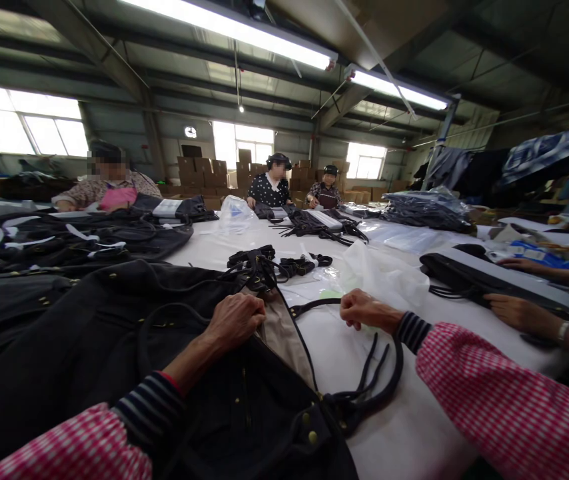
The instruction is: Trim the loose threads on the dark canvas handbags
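Observation:
A large black handbag (pixel 244 393) with brass-coloured studs lies in front of me, its mouth parted so that the beige lining (pixel 287 333) shows. My left hand (pixel 234 321) is closed at the rim of that mouth, fingers curled down over the edge. To the right, my right hand (pixel 368 312) is closed around the bag's black handle (pixel 398 373), drawing it away from the body. Thin dark cords (pixel 372 367) hang beside the handle. Just beyond my hands lie bundled black straps (pixel 297 265).
More black bags with white wrapping (pixel 79 233) cover the left side. Clear plastic bags (pixel 382 270) lie ahead on the white table (pixel 204 247). At right, a co-worker's hands (pixel 524 313) touch another black bag (pixel 509 277). Several people work across the table.

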`<act>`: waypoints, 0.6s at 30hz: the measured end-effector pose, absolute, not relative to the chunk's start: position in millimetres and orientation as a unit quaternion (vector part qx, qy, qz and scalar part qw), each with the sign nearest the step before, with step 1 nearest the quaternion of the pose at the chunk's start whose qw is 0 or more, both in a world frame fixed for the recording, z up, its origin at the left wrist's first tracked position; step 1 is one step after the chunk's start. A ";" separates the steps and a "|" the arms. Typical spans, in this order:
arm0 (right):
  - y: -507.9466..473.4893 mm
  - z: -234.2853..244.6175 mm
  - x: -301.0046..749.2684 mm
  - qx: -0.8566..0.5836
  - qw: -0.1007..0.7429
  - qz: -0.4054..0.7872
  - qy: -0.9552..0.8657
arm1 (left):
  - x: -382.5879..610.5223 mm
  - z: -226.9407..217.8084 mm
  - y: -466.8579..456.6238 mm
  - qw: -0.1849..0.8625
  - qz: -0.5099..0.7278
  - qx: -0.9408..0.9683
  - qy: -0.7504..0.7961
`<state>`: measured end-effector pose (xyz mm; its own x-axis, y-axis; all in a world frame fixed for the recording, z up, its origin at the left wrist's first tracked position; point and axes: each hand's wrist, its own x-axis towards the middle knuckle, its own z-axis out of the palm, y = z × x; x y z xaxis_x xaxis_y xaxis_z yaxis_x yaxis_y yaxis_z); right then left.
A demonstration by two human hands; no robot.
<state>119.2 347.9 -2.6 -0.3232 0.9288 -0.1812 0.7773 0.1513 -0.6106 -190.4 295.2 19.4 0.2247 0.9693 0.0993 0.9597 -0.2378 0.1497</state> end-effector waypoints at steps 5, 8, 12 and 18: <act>306.0 5.4 128.7 -0.460 0.084 0.472 -0.747 | -190.5 18.9 297.3 0.028 0.081 0.779 0.622; 297.5 -1.4 132.1 -0.483 0.038 0.391 -0.783 | -190.7 16.7 298.2 0.026 0.081 0.774 0.628; 298.5 5.8 127.9 -0.475 0.011 0.250 -0.843 | -191.5 15.2 299.0 0.030 0.083 0.775 0.626; 308.6 11.9 89.8 -0.475 0.029 0.073 -0.876 | -191.3 16.7 298.5 0.042 0.084 0.772 0.628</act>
<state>89.8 308.6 11.9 -0.5464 0.8373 -0.0181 0.8287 0.5374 -0.1567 -191.3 298.5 16.7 0.1969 0.9774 0.0775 0.9632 -0.2076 0.1710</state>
